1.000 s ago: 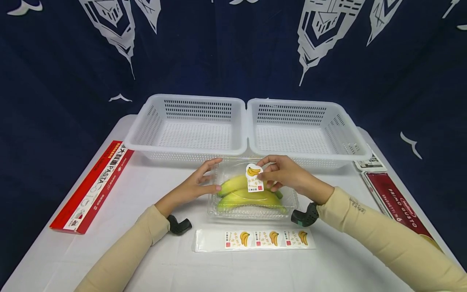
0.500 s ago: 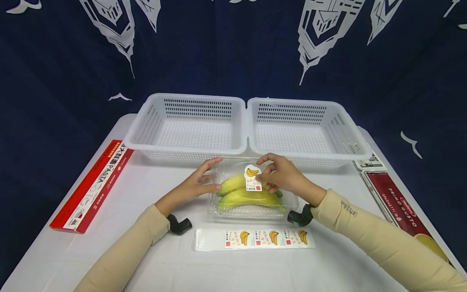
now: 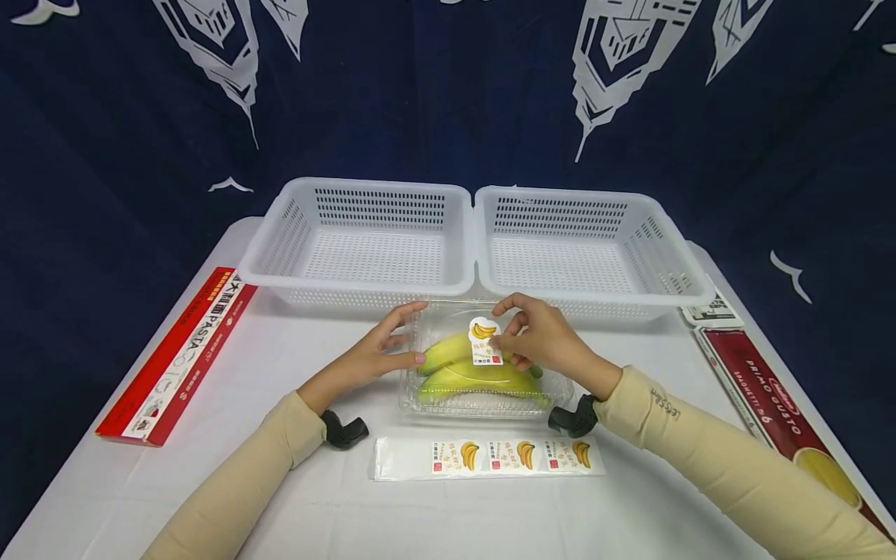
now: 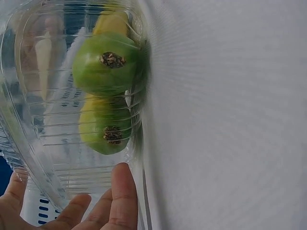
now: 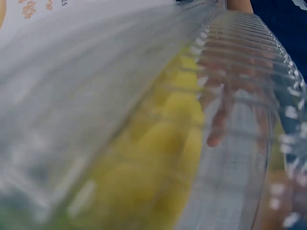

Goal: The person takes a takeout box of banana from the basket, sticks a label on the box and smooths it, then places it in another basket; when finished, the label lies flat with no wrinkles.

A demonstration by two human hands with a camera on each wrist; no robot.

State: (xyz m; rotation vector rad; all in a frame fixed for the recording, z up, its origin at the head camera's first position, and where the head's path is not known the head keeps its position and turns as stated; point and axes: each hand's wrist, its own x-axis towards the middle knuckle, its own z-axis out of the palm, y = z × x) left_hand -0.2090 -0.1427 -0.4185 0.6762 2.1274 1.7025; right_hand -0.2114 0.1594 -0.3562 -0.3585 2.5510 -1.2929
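Note:
A clear plastic clamshell box with green-yellow bananas inside lies at the middle of the table. A white banana sticker overlaps its lid in the head view. My right hand holds the sticker by its right edge, thumb on its printed face and fingers bent. My left hand rests against the box's left end, fingers fairly straight and spread. In the left wrist view, green banana tips show through the ribbed wall beside the left fingertips. Blurred yellow bananas fill the right wrist view.
Two white perforated baskets stand behind the box. A strip of banana stickers lies in front of it. A red pasta box lies at the left edge, a dark red spaghetti box at the right.
My right hand has shifted slightly left with the sticker, which has settled a little lower and to the left over the lid. My left hand and the box have stayed put.

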